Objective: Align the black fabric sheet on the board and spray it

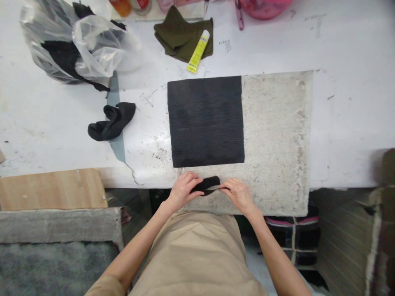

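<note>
A small black fabric piece (210, 181) is held over the near edge of a worn, pale mat (274, 123), close to the person's body, probably because both forearms can work there without reaching; the left hand (186, 188) has its fingers curved over the piece's left end, thumb below, in a loose, partly closed grip; the right hand (239, 193) is more tightly folded, thumb and forefinger pinching the thin lower edge at the right end, which seems to keep that edge drawn out sideways while the upper corner stays free; a lighter sliver shows between the two dark layers; just beyond the hands, a ribbed black fabric panel (206, 123) lies flat, its right edge over the mat, perhaps laid smooth so that it stays within reach; a yellow tube (197, 51) rests on folded olive fabric (173, 35) farther off, and a curled black strip (123, 117) lies across a grey-blue piece (117, 150) to the left, near a clear plastic bag (98, 45) of dark scraps; the white tabletop (348, 102) is scuffed and pen-marked; a wooden board (52, 189) meets its near left edge, and a strapped bundle (293, 234) sits below on the right.
</note>
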{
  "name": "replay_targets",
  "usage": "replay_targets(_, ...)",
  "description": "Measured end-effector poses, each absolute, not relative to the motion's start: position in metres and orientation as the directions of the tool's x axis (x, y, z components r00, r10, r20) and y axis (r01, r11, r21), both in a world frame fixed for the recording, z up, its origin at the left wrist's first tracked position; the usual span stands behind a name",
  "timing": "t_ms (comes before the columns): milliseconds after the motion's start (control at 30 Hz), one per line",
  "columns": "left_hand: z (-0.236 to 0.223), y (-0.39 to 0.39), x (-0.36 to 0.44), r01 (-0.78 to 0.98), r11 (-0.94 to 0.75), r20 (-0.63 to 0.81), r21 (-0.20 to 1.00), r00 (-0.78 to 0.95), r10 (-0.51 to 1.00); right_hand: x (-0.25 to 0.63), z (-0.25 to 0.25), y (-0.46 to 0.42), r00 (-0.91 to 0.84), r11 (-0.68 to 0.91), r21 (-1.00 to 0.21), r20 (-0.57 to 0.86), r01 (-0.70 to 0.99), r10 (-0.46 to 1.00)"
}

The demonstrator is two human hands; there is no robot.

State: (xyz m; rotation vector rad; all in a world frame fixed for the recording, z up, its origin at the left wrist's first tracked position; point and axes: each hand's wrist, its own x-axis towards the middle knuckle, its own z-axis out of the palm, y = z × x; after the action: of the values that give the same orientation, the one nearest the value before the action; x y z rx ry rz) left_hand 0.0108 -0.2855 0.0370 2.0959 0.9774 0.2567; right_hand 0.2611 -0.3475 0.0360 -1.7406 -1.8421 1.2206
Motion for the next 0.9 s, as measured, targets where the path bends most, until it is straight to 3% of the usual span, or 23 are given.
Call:
replay_targets(67, 0.039, -0.283, 0.017, 0.519, -0.323, -0.174, 0.791, 0.697, 0.695, 0.265, 0.037, -0.345, -0.124, -0.258, -0.818, -0.368, 0.514, 0.921)
replay_targets(167, 0.042, -0.281, 0.018, 0.506, -0.063, -0.336, 0.861, 0.656, 0.675, 0.272, 0.037, -0.339, 0.026, -0.49, -0.808, -0.51, 0.328, 0.86)
replay_targets(300, 0.046, -0.277, 0.007, 0.554, 0.258, -0.591, 0.791, 0.583, 0.558, 0.283, 0.034, -0.328, 0.073, -0.629, -0.768, -0.625, 0.119, 0.777)
replay_targets(400, 0.046, -0.268, -0.008, 0.609, 0.307, -0.664, 0.731, 0.535, 0.522, 0.291, 0.029, -0.321, 0.143, -0.651, -0.754, -0.637, 0.089, 0.757)
replay_targets(567, 0.042, -0.244, -0.03, 0.685, 0.247, -0.633, 0.685, 0.392, 0.668, 0.303, 0.017, -0.312, 0.249, -0.664, -0.747, -0.649, -0.029, 0.719)
replay_targets(667, 0.036, -0.231, -0.037, 0.705, 0.257, -0.598, 0.661, 0.288, 0.748, 0.306, 0.013, -0.308, 0.296, -0.67, -0.742, -0.648, -0.035, 0.702)
replay_targets(900, 0.013, -0.225, -0.042, 0.565, 0.452, -0.582, 0.69, 0.063, 0.81, 0.307, 0.009, -0.302, 0.404, -0.662, -0.722, -0.555, 0.202, 0.728)
